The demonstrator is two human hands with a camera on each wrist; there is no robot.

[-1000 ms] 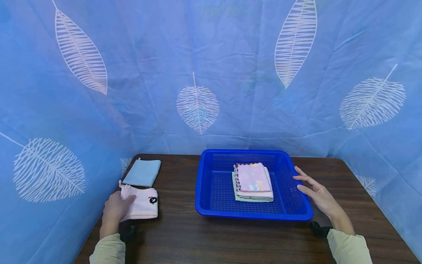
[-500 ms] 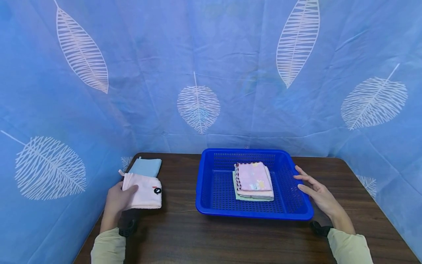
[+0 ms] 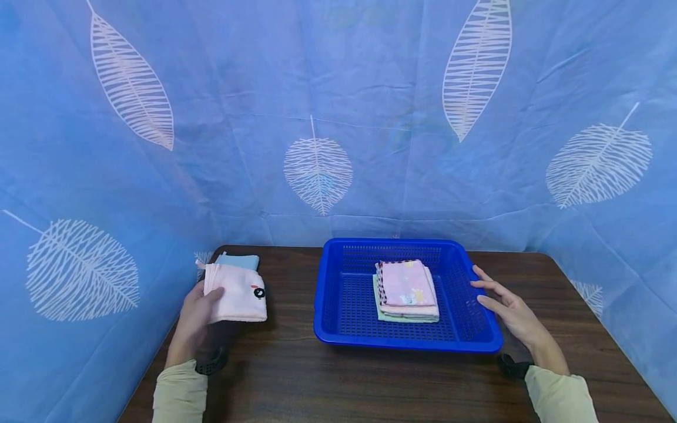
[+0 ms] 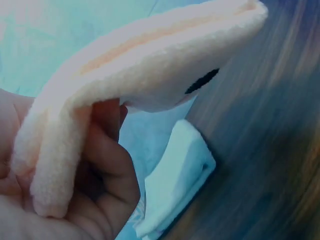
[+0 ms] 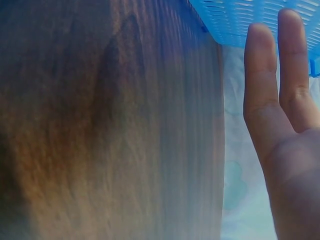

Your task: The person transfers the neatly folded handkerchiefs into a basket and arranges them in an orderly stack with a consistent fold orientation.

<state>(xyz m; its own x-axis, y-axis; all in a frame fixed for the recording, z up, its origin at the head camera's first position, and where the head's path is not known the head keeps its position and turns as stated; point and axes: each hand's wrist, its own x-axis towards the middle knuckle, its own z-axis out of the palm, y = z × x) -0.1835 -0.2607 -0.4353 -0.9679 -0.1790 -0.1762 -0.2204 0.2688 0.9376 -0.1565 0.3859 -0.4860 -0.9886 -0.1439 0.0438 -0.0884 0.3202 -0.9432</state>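
Note:
My left hand (image 3: 194, 311) pinches a folded pale pink towel (image 3: 235, 294) with a small black embroidered patch, thumb on top. In the left wrist view the pink towel (image 4: 145, 70) is lifted, bending over the fingers. Behind it a folded light blue towel (image 3: 240, 261) lies on the table, mostly covered from the head view. My right hand (image 3: 510, 314) has its fingers extended at the right rim of a blue plastic basket (image 3: 330, 339). Inside the basket sits a small stack of folded towels (image 3: 406, 288), a pink patterned one on top.
The dark wooden table (image 3: 296, 388) ends at a blue leaf-print curtain (image 3: 370, 176) behind and on both sides. The basket stands mid-table toward the back, between the two hands.
My left hand has lifted the pink towel and moved it forward and slightly right, over the light blue towel in the head view. The right hand and basket stay in place.

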